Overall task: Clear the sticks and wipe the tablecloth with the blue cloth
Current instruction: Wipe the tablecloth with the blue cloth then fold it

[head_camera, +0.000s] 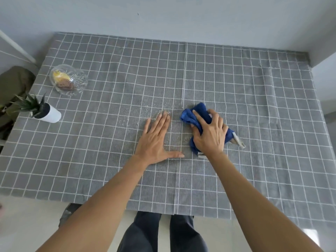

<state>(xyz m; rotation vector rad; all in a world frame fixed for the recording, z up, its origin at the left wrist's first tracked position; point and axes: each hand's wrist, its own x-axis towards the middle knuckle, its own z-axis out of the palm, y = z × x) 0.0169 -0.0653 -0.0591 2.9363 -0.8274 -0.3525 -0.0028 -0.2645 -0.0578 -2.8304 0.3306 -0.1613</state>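
A grey tablecloth (236, 88) with a white grid covers the table. My right hand (209, 133) presses a bunched blue cloth (192, 113) onto it near the middle, fingers curled over the fabric. A white label of the cloth sticks out at the right. My left hand (156, 137) lies flat and spread on the tablecloth just left of the blue cloth, holding nothing. Fine pale crumbs (151, 113) are scattered on the tablecloth in front of and between my hands. No sticks are visible.
A cut-glass bowl (69, 80) with yellow and brown pieces stands at the far left. A small spiky plant in a white pot (49, 112) stands near the left edge. Walls close the back and right. My legs show below the near edge.
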